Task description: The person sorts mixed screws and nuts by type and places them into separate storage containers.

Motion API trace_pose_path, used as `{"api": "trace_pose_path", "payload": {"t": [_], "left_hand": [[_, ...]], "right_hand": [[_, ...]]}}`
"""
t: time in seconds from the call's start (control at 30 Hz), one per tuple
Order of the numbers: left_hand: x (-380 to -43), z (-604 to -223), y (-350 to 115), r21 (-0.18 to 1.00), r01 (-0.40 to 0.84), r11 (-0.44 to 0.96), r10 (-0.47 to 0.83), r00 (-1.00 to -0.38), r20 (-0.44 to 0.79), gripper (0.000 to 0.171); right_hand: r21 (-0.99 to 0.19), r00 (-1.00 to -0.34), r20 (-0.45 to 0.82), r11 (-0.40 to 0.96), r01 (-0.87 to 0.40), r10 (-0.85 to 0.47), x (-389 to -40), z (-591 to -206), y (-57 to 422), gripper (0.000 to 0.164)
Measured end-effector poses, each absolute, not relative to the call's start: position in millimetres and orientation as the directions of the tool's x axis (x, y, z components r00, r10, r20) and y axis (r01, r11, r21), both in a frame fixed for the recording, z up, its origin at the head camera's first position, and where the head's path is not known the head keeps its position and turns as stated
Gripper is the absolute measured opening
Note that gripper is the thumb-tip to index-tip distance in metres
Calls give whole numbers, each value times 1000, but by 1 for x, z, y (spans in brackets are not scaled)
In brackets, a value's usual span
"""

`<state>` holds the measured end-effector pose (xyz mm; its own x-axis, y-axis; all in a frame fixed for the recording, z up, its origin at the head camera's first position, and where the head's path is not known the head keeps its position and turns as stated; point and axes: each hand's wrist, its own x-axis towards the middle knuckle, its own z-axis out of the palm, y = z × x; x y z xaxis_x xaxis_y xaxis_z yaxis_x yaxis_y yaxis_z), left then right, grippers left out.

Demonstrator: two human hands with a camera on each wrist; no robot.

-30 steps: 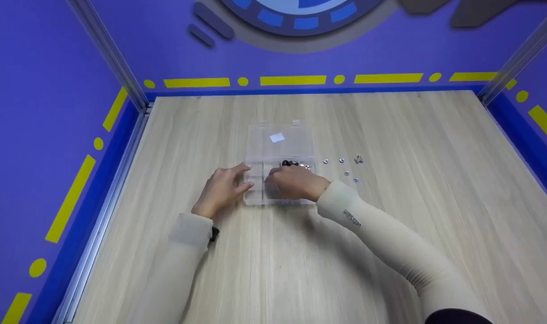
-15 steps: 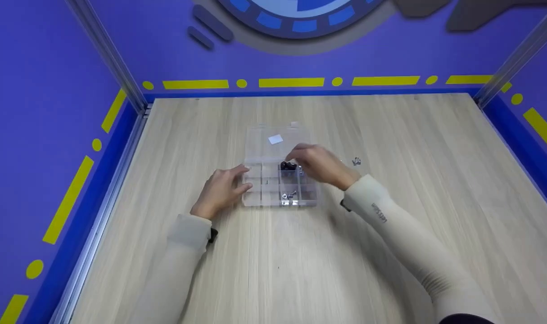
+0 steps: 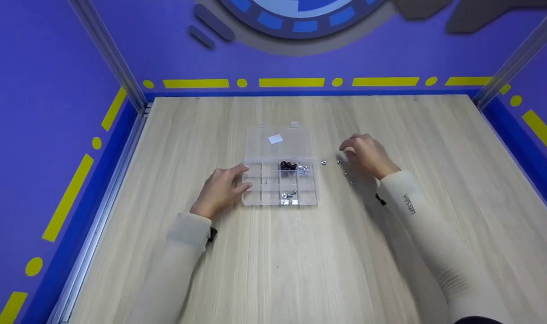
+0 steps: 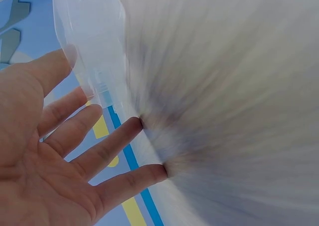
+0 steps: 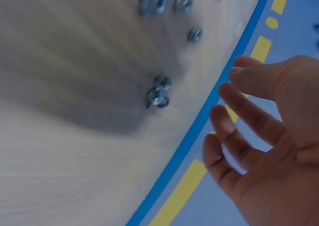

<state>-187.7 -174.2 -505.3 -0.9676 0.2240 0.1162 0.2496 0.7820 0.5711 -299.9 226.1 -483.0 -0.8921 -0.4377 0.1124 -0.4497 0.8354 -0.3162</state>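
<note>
A clear plastic compartment box (image 3: 273, 204) lies with its lid (image 3: 293, 146) folded back. At its left edge my left hand (image 3: 221, 189) rests with fingers spread; in the left wrist view fingertips meet the clear plastic and the table. To the right of the box, my right hand (image 3: 368, 155) hovers over loose hardware, fingers loosely bent and nothing visible between them. In the right wrist view, a small cluster of screws (image 5: 158, 94) lies on the table near several flange nuts (image 5: 153, 2). The hand hides that cluster in the head view.
Black round-headed pieces (image 3: 288, 166) fill one rear compartment, with small silver pieces (image 3: 303, 170) beside them. Screws and nuts (image 3: 289, 195) lie in a front compartment. A white label (image 3: 275, 139) is on the lid. Blue panels (image 3: 282, 63) border the wooden table (image 3: 273, 261).
My right hand has lifted out of the box and travelled right, over the loose hardware. Front-compartment pieces it covered now show. My left hand has stayed at the box.
</note>
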Motion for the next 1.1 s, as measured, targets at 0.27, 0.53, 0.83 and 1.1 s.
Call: {"api": "trace_pose_path", "payload": {"t": [0.27, 0.53, 0.83, 1.1], "left_hand": [[-188, -504, -175, 581, 235, 780, 218, -971, 100, 46], [-188, -506, -175, 578, 258, 774, 230, -965, 124, 45], [-186, -507, -176, 576, 258, 776, 228, -966, 126, 44], [-187, -506, -176, 578, 247, 778, 222, -968, 114, 45]], "right_hand": [[-286, -948, 30, 906, -313, -318, -296, -486, 242, 28], [-281, -958, 8, 919, -277, -286, -293, -492, 246, 24], [-309, -957, -3, 911, -275, -290, -293, -495, 245, 24], [-336, -960, -17, 906, -257, -278, -297, -495, 246, 23]]}}
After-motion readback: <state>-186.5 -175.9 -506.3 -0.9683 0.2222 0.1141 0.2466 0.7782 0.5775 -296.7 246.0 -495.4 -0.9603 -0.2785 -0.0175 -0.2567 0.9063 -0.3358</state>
